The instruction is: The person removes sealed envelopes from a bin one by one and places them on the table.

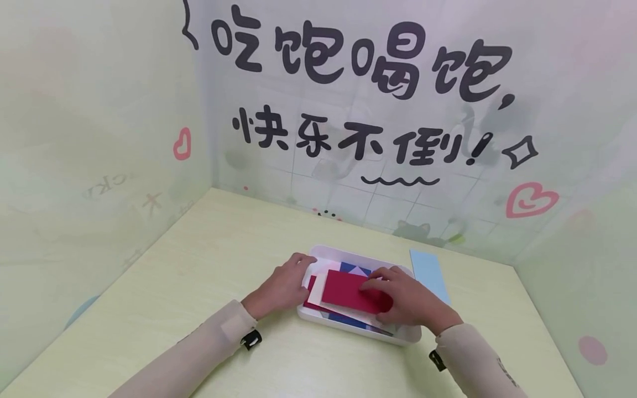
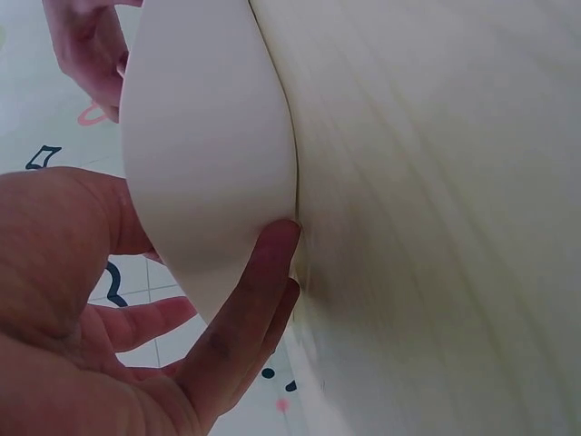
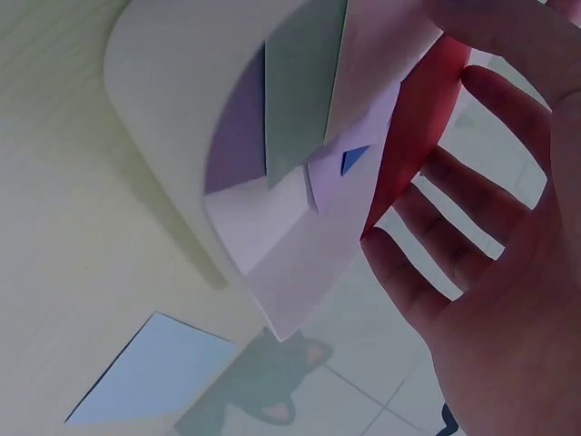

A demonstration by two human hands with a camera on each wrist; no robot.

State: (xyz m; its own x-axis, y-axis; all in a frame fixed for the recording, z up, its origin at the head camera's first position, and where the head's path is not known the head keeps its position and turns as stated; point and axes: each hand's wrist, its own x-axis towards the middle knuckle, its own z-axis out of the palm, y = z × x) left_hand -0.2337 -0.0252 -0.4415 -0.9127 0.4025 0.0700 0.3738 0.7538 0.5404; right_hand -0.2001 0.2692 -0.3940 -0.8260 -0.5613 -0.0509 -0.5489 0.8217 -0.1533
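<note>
My left hand (image 1: 285,283) grips the tray (image 1: 343,325) by its end; my right hand (image 1: 412,298) pinches a red card (image 1: 343,288) over a white card (image 1: 317,288). A blue strip (image 1: 429,273) lies nearby.

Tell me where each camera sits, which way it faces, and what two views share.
Head: on the head, facing forward and down over the table to the printed wall; both sleeves, left hand and right hand show.
Left wrist: facing the outer wall of the white tray; the left hand shows lower left, part of the right hand top left.
Right wrist: facing papers in the tray; the right hand shows.
Shared: head and right wrist show the red card and light-blue strip.
</note>
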